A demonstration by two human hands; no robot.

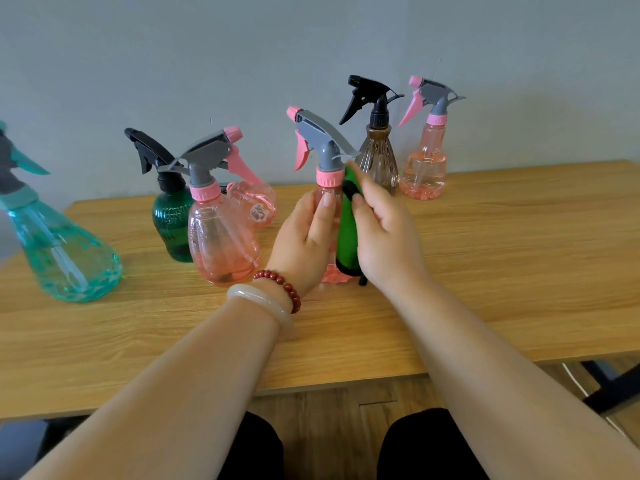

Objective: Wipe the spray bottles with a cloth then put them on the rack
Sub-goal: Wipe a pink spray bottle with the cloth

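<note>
A pink spray bottle (pixel 327 183) with a grey head and pink trigger stands upright at the middle of the wooden table (pixel 485 271). My left hand (pixel 304 237) grips its body from the left, thumb across the front. My right hand (pixel 384 233) holds a green cloth with a black edge (pixel 347 233) against the bottle's right side. Much of the bottle's body is hidden by both hands and the cloth.
Other spray bottles stand on the table: a teal one (pixel 65 251) far left, a dark green one (pixel 171 223), two pink ones (pixel 221 237) (pixel 254 202) left of centre, a brown one (pixel 377 157) and a pink one (pixel 424 168) at the back right. A wall lies behind. No rack is in view.
</note>
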